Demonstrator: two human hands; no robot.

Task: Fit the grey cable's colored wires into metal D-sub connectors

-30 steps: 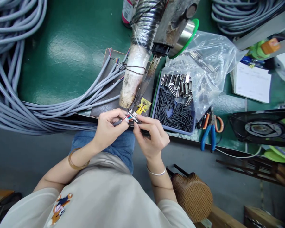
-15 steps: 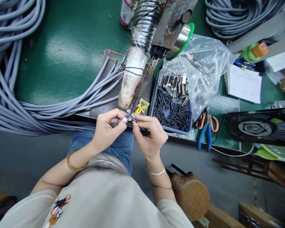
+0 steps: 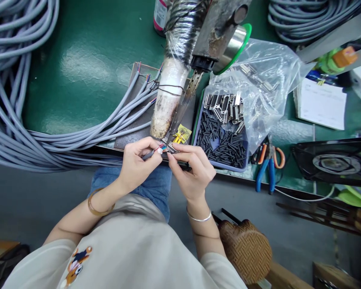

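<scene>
My left hand is closed on the end of a grey cable, whose thin coloured wires fan out toward the right. Between thumb and fingers, my right hand pinches a small metal multi-pin connector. Wires and connector meet between the fingertips; which wires are joined to it I cannot make out. Just above them hangs the tip of a soldering iron, clamped in a holder, close to the connector. A whitish, scorched hose end sits beside the iron on its left.
A blue tray at the right holds black sleeves and several metal connectors, partly under a plastic bag. Blue-handled pliers lie by the edge. Grey cables spread over the left. A solder spool stands behind the iron.
The view has shifted slightly, so the tray, pliers and fan appear farther right. Both hands keep their grips on the cable and connector, with barely any movement near the iron tip.
</scene>
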